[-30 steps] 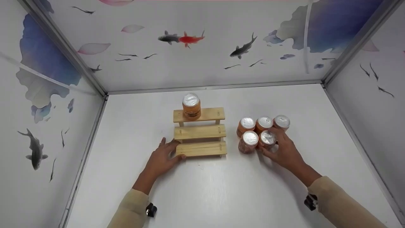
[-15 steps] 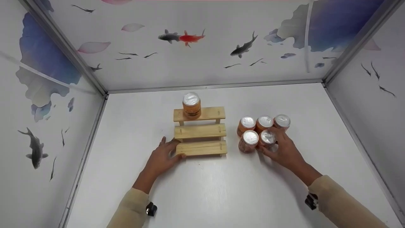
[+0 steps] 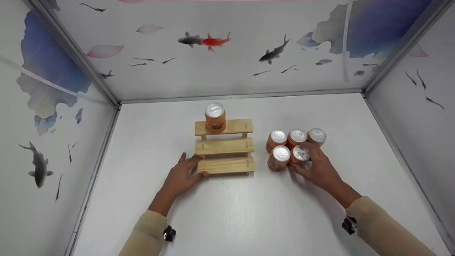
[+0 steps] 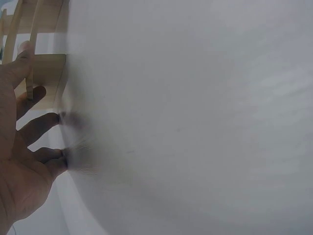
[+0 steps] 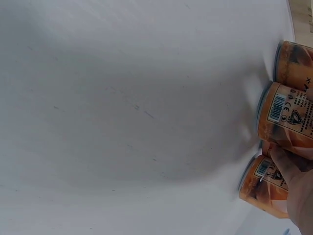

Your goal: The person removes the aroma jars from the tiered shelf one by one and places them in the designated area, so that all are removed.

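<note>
A three-step wooden stand [image 3: 225, 147] rests on the white table, with one orange can [image 3: 215, 121] upright at the left of its top step. My left hand [image 3: 182, 176] pinches the left end of the lowest step; in the left wrist view, the thumb and a finger lie on either side of the board [image 4: 46, 81], other fingertips down at the table. To the right, several orange cans with silvery lids stand close together. My right hand [image 3: 321, 170] grips the front right can [image 3: 300, 155], whose printed barcode side [image 5: 288, 117] shows in the right wrist view.
Beside the gripped can stands the front left can [image 3: 279, 159]. Behind are the back left can [image 3: 276, 140], the back middle can [image 3: 296, 138] and the back right can [image 3: 317, 136]. White panels with painted fish enclose the table [image 3: 241, 213] at the back and sides.
</note>
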The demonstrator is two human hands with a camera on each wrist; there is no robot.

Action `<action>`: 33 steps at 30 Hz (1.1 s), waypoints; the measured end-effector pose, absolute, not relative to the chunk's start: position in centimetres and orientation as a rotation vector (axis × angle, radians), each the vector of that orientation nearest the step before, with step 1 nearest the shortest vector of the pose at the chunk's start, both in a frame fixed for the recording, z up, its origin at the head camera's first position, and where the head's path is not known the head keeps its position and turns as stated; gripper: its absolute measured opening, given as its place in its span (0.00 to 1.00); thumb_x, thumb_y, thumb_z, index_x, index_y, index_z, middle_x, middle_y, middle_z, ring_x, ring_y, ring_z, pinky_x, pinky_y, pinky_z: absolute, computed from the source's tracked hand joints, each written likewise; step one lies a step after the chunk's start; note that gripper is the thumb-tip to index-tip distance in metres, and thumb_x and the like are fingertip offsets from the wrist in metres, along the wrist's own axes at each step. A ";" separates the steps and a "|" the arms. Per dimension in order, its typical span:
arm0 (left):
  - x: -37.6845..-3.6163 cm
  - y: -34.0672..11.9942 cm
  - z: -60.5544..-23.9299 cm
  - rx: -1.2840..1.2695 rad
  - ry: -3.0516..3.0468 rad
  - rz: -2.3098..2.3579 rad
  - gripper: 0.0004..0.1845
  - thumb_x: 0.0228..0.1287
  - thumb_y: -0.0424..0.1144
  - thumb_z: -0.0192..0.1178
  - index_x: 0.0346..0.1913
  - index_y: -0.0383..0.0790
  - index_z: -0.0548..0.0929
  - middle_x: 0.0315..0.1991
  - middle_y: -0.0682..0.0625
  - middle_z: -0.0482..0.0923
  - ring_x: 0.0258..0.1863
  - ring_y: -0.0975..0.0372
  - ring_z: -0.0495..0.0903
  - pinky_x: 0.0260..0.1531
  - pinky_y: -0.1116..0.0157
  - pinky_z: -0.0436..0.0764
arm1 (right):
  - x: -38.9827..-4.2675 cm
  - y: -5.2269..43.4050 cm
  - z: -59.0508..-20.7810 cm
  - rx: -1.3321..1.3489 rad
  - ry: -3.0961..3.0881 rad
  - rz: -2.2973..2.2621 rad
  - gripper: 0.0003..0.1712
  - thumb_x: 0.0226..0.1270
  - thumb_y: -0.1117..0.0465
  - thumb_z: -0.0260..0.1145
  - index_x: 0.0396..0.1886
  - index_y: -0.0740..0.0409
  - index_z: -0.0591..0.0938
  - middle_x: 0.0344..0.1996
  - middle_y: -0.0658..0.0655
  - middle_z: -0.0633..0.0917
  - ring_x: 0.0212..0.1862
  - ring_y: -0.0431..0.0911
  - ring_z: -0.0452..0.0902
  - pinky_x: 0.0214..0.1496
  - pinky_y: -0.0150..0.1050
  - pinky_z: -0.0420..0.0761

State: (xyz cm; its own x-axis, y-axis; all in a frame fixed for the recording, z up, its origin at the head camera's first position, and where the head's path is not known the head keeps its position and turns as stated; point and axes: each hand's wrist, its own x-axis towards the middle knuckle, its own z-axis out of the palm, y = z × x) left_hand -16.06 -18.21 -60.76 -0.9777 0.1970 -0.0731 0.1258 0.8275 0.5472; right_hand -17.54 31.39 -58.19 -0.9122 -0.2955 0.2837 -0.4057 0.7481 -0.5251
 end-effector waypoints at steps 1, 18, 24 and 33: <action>-16.1 -18.2 -60.8 0.257 2.880 0.851 0.42 0.71 0.74 0.64 0.80 0.57 0.78 0.83 0.48 0.70 0.87 0.33 0.56 0.75 0.26 0.70 | -17.5 31.4 -58.2 0.558 -2.768 0.894 0.50 0.61 0.63 0.88 0.78 0.61 0.69 0.68 0.68 0.78 0.71 0.66 0.81 0.60 0.62 0.89; -16.0 -18.2 -60.8 0.264 2.882 0.862 0.41 0.73 0.72 0.64 0.80 0.55 0.79 0.83 0.46 0.71 0.87 0.32 0.57 0.75 0.26 0.69 | -17.7 31.4 -56.4 0.567 -2.679 0.835 0.42 0.60 0.63 0.87 0.70 0.64 0.75 0.64 0.68 0.80 0.64 0.61 0.86 0.54 0.57 0.91; -15.9 -18.3 -60.7 0.267 2.874 0.857 0.41 0.73 0.72 0.64 0.81 0.56 0.77 0.84 0.48 0.70 0.88 0.33 0.55 0.76 0.27 0.69 | -18.2 31.1 -55.5 0.571 -2.602 0.772 0.39 0.60 0.61 0.87 0.67 0.65 0.78 0.63 0.68 0.82 0.57 0.59 0.89 0.51 0.55 0.91; -15.9 -18.3 -60.7 0.262 2.879 0.858 0.42 0.73 0.74 0.62 0.81 0.56 0.77 0.84 0.47 0.70 0.88 0.33 0.56 0.77 0.28 0.69 | -19.2 30.1 -54.1 0.568 -2.570 0.727 0.38 0.63 0.58 0.86 0.70 0.63 0.81 0.59 0.64 0.83 0.56 0.55 0.85 0.52 0.48 0.88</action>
State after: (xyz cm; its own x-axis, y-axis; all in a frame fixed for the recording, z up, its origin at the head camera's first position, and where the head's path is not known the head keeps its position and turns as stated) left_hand -15.93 -18.26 -60.73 -0.9770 0.2012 -0.0704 0.1298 0.8235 0.5523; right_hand -19.22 30.07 -54.09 -0.8338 -0.2691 0.4820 -0.4818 0.7809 -0.3975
